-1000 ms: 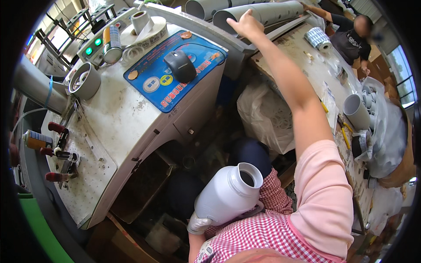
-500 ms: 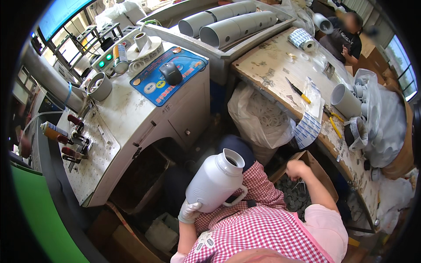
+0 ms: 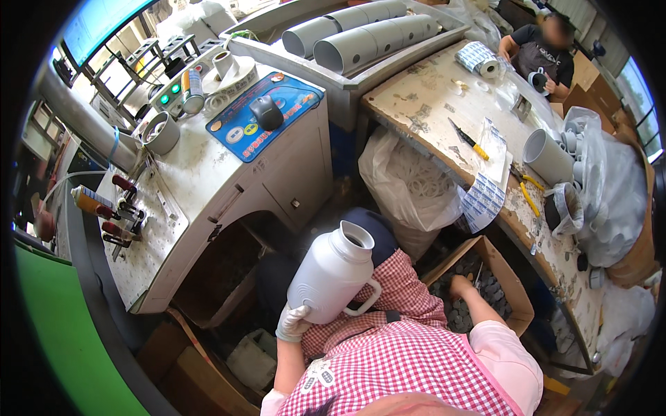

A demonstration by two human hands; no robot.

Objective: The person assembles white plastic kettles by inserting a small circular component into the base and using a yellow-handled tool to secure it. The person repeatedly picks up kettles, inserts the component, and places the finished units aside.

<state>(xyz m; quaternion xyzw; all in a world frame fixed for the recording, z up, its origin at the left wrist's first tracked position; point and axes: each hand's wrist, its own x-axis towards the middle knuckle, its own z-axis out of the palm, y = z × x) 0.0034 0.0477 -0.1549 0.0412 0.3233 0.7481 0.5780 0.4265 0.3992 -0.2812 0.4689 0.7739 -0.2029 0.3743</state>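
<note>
My left hand [image 3: 294, 324], in a pale glove, grips the bottom end of a light grey plastic jug [image 3: 329, 279]. The jug lies tilted over my lap, its round open neck pointing up and away and its looped handle on the right. My bare right hand [image 3: 460, 286] reaches down inside a cardboard box [image 3: 510, 291] with many small grey discs [image 3: 491, 295] in it. Its fingers look curled, but their tips are hidden. A thin pale object stands beside that hand, and I cannot make out its kind.
Right of me is a worn workbench [image 3: 416, 90] with a yellow-handled knife [image 3: 470, 140], pliers [image 3: 531, 194] and a grey tube [image 3: 548, 158]. A bag of white rings [image 3: 416, 177] hangs beneath. At left stands a white machine table [image 3: 187, 173]. A co-worker [image 3: 544, 59] handles a part.
My right hand has moved lower and slightly left, into the box among the discs. The jug has shifted a little left and tilted more upright, still in my left hand.
</note>
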